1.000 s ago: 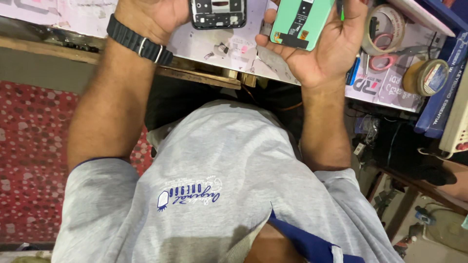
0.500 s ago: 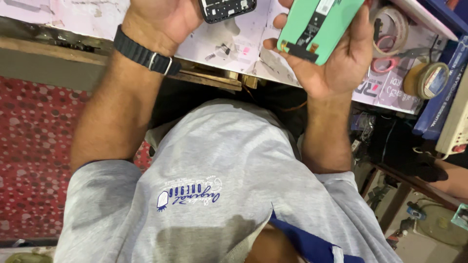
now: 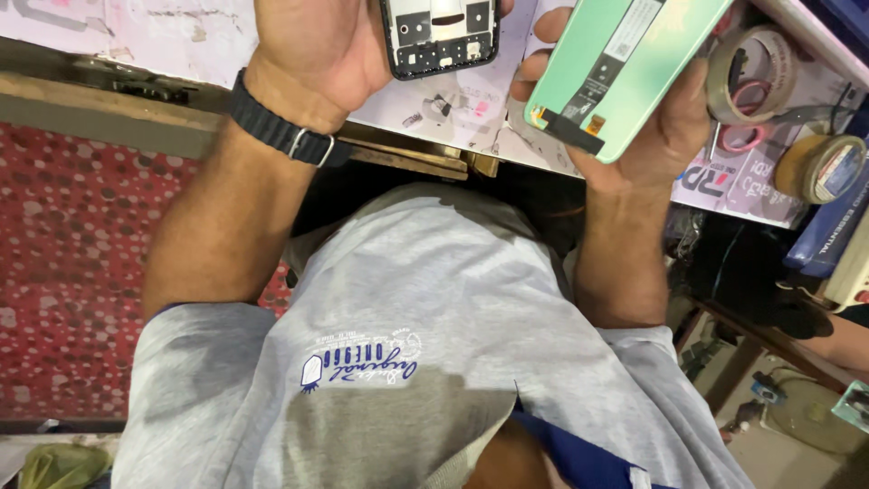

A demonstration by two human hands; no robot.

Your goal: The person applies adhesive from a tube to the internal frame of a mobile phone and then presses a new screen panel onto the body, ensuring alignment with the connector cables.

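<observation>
**Phone frame in your left hand, green back panel in your right**

You've got the black phone frame point(image 3: 441, 36) up at the top edge of the view, its inner side facing the camera, screw posts and cut-outs showing. Your left hand point(image 3: 312, 50) is wrapped around its left edge, palm against the side; the fingers themselves run behind the frame and out of the picture, so how they sit I can't tell. A dark ribbed watch strap point(image 3: 276, 127) circles that wrist.

Just beside it to the right, and apart from the frame, is the mint-green back panel point(image 3: 625, 68), tilted, inner face up, with a dark strip and a small orange-brown contact patch near its lower left corner. Your right hand point(image 3: 656, 136) cradles it from below: the palm supports the lower edge, the thumb point(image 3: 534, 77) hooks up against the left corner, and the other fingers are curled under the panel, mostly hidden.

Both parts hang over the workbench point(image 3: 136, 36), whose pale, scuffed top is littered with tiny screws and bits below the frame. Off to your right sit two rolls of tape: a beige roll point(image 3: 756, 77) with a pink ring under it, touching the bench near your right hand, and a brownish roll point(image 3: 824, 167) further out. Below, your grey T-shirt point(image 3: 434, 308) fills the middle, and a red dotted carpet point(image 3: 63, 272) covers the floor at left.
</observation>
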